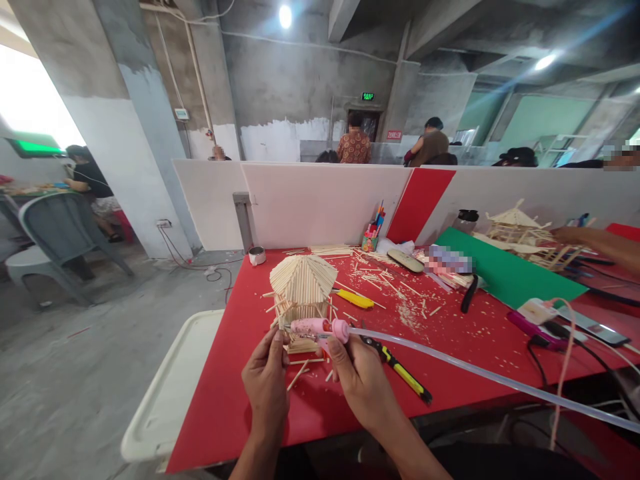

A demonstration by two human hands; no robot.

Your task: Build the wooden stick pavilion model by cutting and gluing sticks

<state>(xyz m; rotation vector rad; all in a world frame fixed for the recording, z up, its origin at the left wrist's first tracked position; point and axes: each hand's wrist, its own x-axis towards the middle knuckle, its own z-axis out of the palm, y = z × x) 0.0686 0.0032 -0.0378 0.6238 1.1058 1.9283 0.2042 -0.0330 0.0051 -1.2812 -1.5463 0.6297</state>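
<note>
My right hand is wrapped round a pink hot glue gun, whose nozzle points left. A long translucent glue stick runs out of its back toward the right edge. My left hand is closed in a pinch by the nozzle tip; what its fingers hold is too small to make out. Just beyond both hands stands a small pavilion model built of thin wooden sticks, with a pointed roof. The glue gun hides part of its lower front. Loose sticks lie in front of the model.
A yellow utility knife and a yellow-and-black tool lie on the red tabletop. Stick scraps, a pen cup, and a green board are farther back. Another person's arm reaches a second stick model.
</note>
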